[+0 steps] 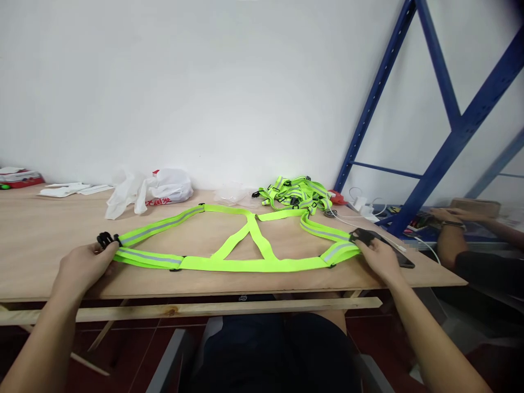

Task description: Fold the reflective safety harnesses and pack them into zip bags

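A neon-yellow reflective vest [254,265] made of elastic straps lies spread across the wooden table, its bands stretched between my two hands. My left hand [84,267] pinches the vest's left end, beside a black buckle [107,239]. At the other end, my right hand [380,256] grips the straps by another black buckle [362,236]. In the middle, two straps meet in a triangle above the front band. Grey reflective stripes run along the side bands. My fingertips are partly hidden by the straps.
Behind the vest lies a pile of similar straps [297,192]. White plastic bags [170,185] and white papers [73,189] are along the wall. A dark phone [403,259] lies under my right hand, near a cable. Blue rack posts [429,174] stand right, where another person's arm [450,240] shows.
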`<state>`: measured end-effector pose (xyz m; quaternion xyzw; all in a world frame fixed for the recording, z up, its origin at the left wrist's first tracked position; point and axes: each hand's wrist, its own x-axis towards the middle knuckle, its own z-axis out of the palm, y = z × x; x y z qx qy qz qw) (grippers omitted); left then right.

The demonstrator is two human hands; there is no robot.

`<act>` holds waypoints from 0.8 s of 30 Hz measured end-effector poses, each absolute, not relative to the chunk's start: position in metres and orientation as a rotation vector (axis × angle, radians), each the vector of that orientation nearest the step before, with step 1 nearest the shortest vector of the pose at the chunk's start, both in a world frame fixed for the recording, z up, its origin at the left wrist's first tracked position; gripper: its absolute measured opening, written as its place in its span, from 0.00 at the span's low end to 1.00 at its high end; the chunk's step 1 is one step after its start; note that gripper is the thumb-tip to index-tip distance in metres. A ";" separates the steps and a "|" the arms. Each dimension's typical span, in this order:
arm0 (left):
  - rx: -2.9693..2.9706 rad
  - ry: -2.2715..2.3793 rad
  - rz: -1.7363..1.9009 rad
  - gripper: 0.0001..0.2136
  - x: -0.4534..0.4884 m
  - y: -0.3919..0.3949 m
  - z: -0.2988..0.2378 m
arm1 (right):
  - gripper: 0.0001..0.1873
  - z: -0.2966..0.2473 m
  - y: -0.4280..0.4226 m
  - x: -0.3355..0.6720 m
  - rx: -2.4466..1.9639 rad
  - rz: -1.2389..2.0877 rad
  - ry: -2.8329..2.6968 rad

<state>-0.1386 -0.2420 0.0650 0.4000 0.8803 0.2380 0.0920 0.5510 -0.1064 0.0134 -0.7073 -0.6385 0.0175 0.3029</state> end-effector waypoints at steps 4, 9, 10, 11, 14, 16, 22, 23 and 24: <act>1.243 2.651 0.528 0.20 -0.150 -0.246 0.066 | 0.21 0.015 -0.113 0.563 -2.102 -0.182 -1.692; 1.280 2.718 0.542 0.18 -0.141 -0.239 0.080 | 0.18 0.020 -0.111 0.539 -1.867 -0.482 -1.796; 1.293 2.792 0.542 0.18 -0.133 -0.237 0.087 | 0.18 0.024 -0.111 0.530 -1.766 -0.557 -1.805; 1.323 2.872 0.547 0.19 -0.123 -0.235 0.094 | 0.18 0.030 -0.110 0.519 -1.667 -0.627 -1.812; 1.540 2.990 0.674 0.25 -0.080 -0.228 0.117 | 0.18 0.050 -0.115 0.475 -1.410 -0.803 -1.878; 1.743 2.914 0.828 0.24 -0.044 -0.221 0.124 | 0.17 0.059 -0.123 0.438 -1.277 -0.824 -1.955; 2.348 2.249 0.688 0.17 0.064 -0.203 0.079 | 0.15 0.033 -0.151 0.343 -0.987 -0.730 -2.285; 2.415 2.153 0.654 0.16 0.076 -0.202 0.067 | 0.14 0.027 -0.154 0.336 -0.962 -0.685 -2.334; 2.471 2.066 0.645 0.16 0.085 -0.202 0.056 | 0.14 0.022 -0.157 0.332 -0.942 -0.623 -2.368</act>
